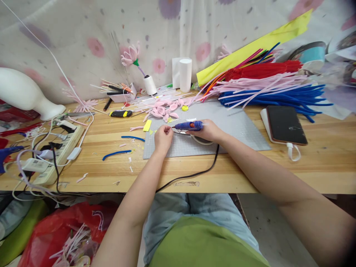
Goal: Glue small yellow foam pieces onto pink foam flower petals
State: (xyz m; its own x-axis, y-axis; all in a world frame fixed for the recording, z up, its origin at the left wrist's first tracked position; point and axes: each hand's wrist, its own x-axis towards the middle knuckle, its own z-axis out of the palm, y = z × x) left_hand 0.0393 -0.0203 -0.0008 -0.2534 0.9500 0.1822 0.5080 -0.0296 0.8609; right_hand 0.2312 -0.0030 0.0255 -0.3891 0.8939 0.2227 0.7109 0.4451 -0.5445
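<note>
My right hand grips a blue glue gun lying nearly flat, nozzle pointing left, over a grey cutting mat. Its black cord runs off the table's front edge. My left hand pinches a small pale piece right at the nozzle tip; the piece is too small to identify. A pile of pink petal shapes lies just behind both hands, with a yellow scrap to the left.
Bundles of blue, pink and red pipe cleaners fill the back right. A phone rests at right, a power strip with cables at left. A utility knife, thread spool, white rolls and blue wire bits lie around.
</note>
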